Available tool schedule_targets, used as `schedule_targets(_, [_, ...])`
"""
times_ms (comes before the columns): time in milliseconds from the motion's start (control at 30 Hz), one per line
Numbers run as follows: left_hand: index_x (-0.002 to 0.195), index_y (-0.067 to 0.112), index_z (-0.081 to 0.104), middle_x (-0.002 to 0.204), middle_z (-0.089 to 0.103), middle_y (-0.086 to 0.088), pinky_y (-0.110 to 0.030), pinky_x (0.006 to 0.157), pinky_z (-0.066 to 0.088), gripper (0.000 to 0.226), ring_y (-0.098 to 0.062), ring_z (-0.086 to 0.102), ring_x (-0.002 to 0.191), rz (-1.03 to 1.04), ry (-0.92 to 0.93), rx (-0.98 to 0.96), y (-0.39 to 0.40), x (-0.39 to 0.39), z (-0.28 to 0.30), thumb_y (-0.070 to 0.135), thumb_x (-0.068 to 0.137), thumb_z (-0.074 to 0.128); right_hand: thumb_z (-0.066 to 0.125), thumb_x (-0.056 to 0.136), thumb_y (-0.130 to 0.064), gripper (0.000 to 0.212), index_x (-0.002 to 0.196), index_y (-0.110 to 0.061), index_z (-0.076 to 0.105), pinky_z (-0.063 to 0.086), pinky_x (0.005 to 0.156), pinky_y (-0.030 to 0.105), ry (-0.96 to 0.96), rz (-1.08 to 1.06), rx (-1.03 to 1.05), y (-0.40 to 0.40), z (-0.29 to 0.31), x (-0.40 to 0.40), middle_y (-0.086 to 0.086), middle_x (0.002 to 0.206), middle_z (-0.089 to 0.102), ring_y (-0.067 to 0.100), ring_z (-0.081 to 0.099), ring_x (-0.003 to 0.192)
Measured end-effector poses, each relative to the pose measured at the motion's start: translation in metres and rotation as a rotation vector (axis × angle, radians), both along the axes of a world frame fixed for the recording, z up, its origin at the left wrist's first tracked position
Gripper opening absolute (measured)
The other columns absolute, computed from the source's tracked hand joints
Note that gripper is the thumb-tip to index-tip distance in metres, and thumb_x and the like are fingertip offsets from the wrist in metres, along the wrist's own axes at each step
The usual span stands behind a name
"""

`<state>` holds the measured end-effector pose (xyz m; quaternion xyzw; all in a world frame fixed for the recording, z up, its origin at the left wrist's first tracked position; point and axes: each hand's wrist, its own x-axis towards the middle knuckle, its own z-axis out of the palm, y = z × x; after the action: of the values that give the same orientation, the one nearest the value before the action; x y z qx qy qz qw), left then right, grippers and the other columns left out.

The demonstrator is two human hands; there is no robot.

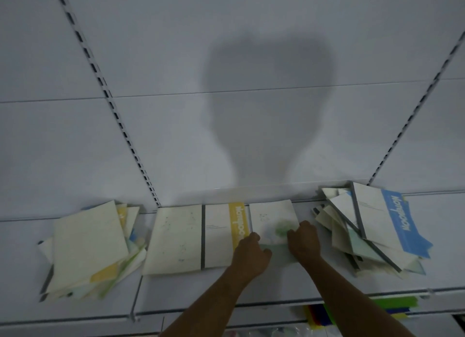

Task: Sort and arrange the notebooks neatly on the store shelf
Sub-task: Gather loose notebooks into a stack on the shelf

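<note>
Now gripping the green-tinted notebook (273,226) near the shelf (251,294) front edge: left hand (247,248) and right hand (303,238), fingers curled round its sides, beside the yellow-banded notebook (221,236).

Lower part of green-tinted notebook (273,226) covered by left hand (249,255) and right hand (305,242). Fingertips of both tucked out of sight. Lower notebooks in left pile (88,251) and right pile (372,231) mostly hidden by upper covers. Cover print blurred, illegible. Colourful items (364,311) beneath shelf (201,296) largely concealed.
</note>
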<state>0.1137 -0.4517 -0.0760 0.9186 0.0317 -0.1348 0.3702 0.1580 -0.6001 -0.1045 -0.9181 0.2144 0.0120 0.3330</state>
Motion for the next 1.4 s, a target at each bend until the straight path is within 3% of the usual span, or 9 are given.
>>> schedule_targets(233, [0.109,0.012,0.058,0.115,0.059,-0.005,-0.025,0.085,0.045,0.025,-0.018,0.056,0.103,0.041,-0.108,-0.032,0.025,-0.004,0.006,0.026,0.088,0.057,0.049,0.089,-0.030,0.034,0.113,-0.007,0.054,0.041,0.091,0.036,0.150,-0.018,-0.306,0.011,0.008,0.001,0.013,0.119,0.053,0.029,0.050,0.110])
schedule_targets(333, [0.095,0.017,0.060,0.103,0.063,-0.001,-0.028,0.079,0.049,0.011,-0.015,0.059,0.092,0.085,-0.142,-0.015,0.048,-0.002,0.014,0.024,0.088,0.056,0.052,0.086,-0.029,0.039,0.118,-0.006,0.051,0.040,0.094,0.038,0.156,-0.062,-0.306,0.019,0.013,0.001,0.014,0.122,0.050,0.030,0.048,0.113])
schedule_targets(567, [0.078,0.022,0.056,0.084,0.064,0.002,-0.027,0.067,0.050,0.011,-0.017,0.061,0.077,0.302,-0.208,0.078,0.116,-0.006,0.035,0.023,0.088,0.052,0.057,0.085,-0.019,0.031,0.115,-0.010,0.056,0.040,0.089,0.038,-0.168,0.120,-0.118,0.099,0.031,0.008,0.012,0.115,0.058,0.031,0.049,0.111])
schedule_targets(667, [0.078,0.020,0.054,0.082,0.063,0.001,-0.026,0.065,0.048,0.012,-0.017,0.062,0.077,0.388,-0.266,0.103,0.156,-0.011,0.049,0.024,0.089,0.053,0.055,0.087,-0.018,0.021,0.107,-0.013,0.059,0.045,0.076,0.030,-0.162,0.240,0.092,0.165,0.045,0.009,0.008,0.104,0.064,0.025,0.059,0.096])
schedule_targets(833, [0.081,0.019,0.054,0.089,0.064,0.000,-0.025,0.067,0.042,0.012,-0.020,0.061,0.084,0.565,-0.259,0.146,0.241,-0.029,0.067,0.027,0.090,0.052,0.048,0.090,-0.025,0.017,0.092,-0.015,0.061,0.049,0.074,0.030,-0.203,0.503,0.080,0.276,0.058,-0.003,0.003,0.092,0.064,0.020,0.060,0.085])
schedule_targets(1000, [0.110,0.016,0.054,0.109,0.060,-0.003,-0.032,0.083,0.048,0.028,-0.020,0.057,0.105,0.693,-0.217,0.217,0.327,-0.050,0.059,0.034,0.088,0.055,0.047,0.094,-0.029,0.026,0.102,-0.011,0.065,0.044,0.078,0.025,-0.162,0.659,0.142,0.356,0.057,-0.015,0.005,0.102,0.065,0.022,0.062,0.098])
schedule_targets(1133, [0.122,0.012,0.047,0.123,0.051,-0.008,-0.038,0.089,0.046,0.046,-0.024,0.047,0.117,0.741,-0.106,0.350,0.373,-0.067,0.049,0.043,0.089,0.053,0.046,0.094,-0.044,0.047,0.125,-0.010,0.057,0.043,0.097,0.034,-0.074,0.695,0.032,0.391,0.049,-0.019,0.009,0.122,0.060,0.025,0.056,0.115])
schedule_targets(1267, [0.124,0.009,0.043,0.122,0.049,-0.010,-0.036,0.088,0.048,0.061,-0.025,0.051,0.114,0.756,-0.045,0.290,0.395,-0.072,0.039,0.050,0.084,0.061,0.046,0.089,-0.055,0.054,0.116,-0.011,0.059,0.051,0.089,0.039,-0.017,0.679,-0.103,0.408,0.040,-0.020,0.009,0.114,0.060,0.025,0.058,0.105])
schedule_targets(1400, [0.121,0.006,0.045,0.121,0.052,-0.011,-0.036,0.091,0.047,0.062,-0.025,0.052,0.115,0.755,-0.063,0.232,0.402,-0.071,0.036,0.047,0.080,0.068,0.057,0.085,-0.051,0.047,0.112,-0.012,0.058,0.051,0.084,0.035,-0.054,0.620,-0.082,0.414,0.042,-0.022,0.004,0.108,0.060,0.022,0.059,0.100])
